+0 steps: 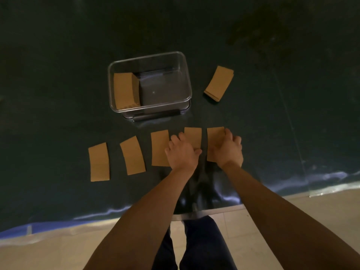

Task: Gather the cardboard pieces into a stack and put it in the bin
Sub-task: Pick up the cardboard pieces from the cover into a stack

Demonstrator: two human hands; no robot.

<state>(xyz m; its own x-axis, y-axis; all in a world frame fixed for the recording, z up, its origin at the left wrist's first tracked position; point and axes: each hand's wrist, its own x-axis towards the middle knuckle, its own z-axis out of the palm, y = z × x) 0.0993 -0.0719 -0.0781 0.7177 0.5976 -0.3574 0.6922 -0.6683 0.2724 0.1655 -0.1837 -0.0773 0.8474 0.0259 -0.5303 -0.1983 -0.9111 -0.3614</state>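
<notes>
My right hand (228, 148) lies palm down on the rightmost cardboard piece (214, 141) in the row, fingers curled over its far right corner; whether they pinch it or only press on it I cannot tell. My left hand (182, 152) rests flat, fingers spread, across the gap between the fourth piece (193, 136) and the third piece (159, 147), touching both and gripping neither. Further left in the lower middle of the frame lie the second piece (132, 155) and, well apart from it, the leftmost piece (99, 162), all flat on the dark mat (48, 75). Above the row, centre frame, stands the clear plastic bin (188, 82), with a cardboard stack (123, 90) leaning inside against its left wall. Right of the bin, apart from it, lies a small loose stack (219, 82) of cardboard, tilted.
</notes>
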